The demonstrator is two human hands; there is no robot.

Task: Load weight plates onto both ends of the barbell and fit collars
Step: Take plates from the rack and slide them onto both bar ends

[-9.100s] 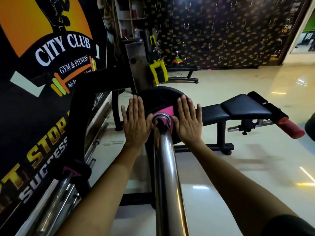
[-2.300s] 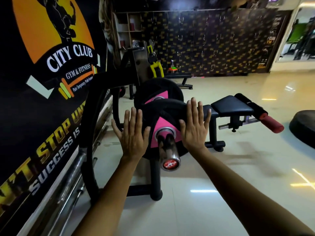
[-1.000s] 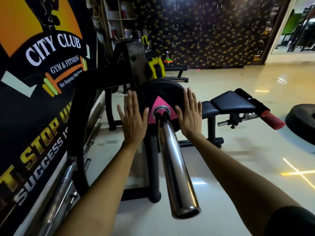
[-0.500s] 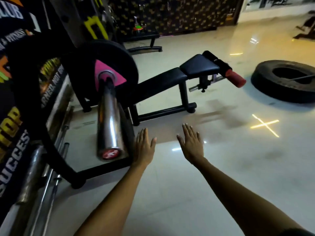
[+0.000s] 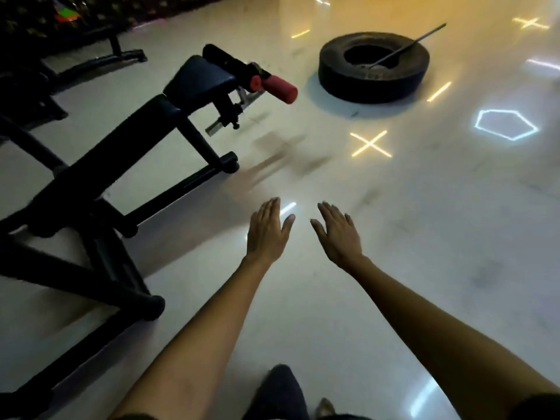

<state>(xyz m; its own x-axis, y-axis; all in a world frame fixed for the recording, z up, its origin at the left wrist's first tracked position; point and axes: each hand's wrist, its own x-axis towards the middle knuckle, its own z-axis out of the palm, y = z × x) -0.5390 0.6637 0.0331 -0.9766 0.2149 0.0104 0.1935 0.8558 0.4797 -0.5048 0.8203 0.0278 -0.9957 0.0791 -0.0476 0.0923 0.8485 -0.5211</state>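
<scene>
My left hand (image 5: 266, 230) and my right hand (image 5: 338, 234) are stretched out in front of me above the pale glossy floor, palms down, fingers apart, holding nothing. Neither touches anything. The barbell, its weight plates and any collars are out of view; only the black frame of the rack (image 5: 100, 268) shows at the left.
A black padded bench (image 5: 200, 77) with a red foam roller (image 5: 277, 87) stands at the upper left. A large black tyre (image 5: 374, 66) with a metal rod in it lies on the floor at the upper right. My leg (image 5: 278, 392) shows at the bottom edge.
The view has swung right and down, so the barbell and its pink-centred plates have left the frame. Both hands have come off the plate and now hover empty over the floor.
</scene>
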